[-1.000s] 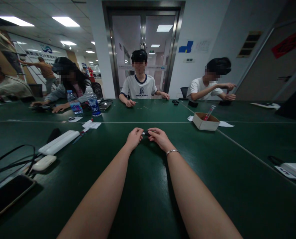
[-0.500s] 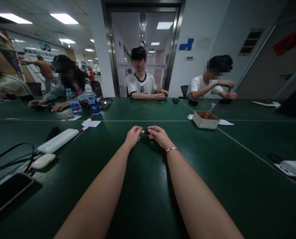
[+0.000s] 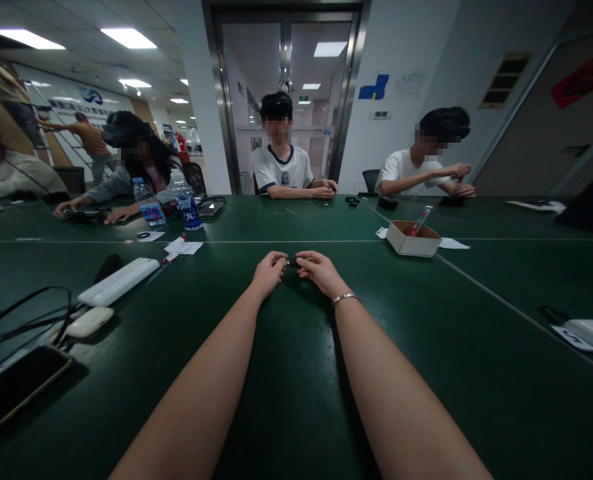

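Note:
Both hands meet over the green table, around a small black object with a silver metal end [image 3: 291, 262], which looks like a USB stick. My left hand [image 3: 269, 272] pinches its silver end between thumb and fingers. On the black end, my right hand [image 3: 319, 272] has its thumb and fingertips closed, with a metal bracelet [image 3: 345, 299] around the wrist. The fingers hide much of the object, so its exact kind is unclear.
Left on the green table [image 3: 296, 373] lie a phone [image 3: 21, 387], cables, a white case [image 3: 90, 323] and a long white device [image 3: 119, 281]. Two bottles [image 3: 186, 203] stand beyond. A small open box [image 3: 413, 240] sits at right. Several people sit around the table.
My hands are slightly closer together, and less of the silver end shows between them. The view has shifted a little; the co-workers have barely moved.

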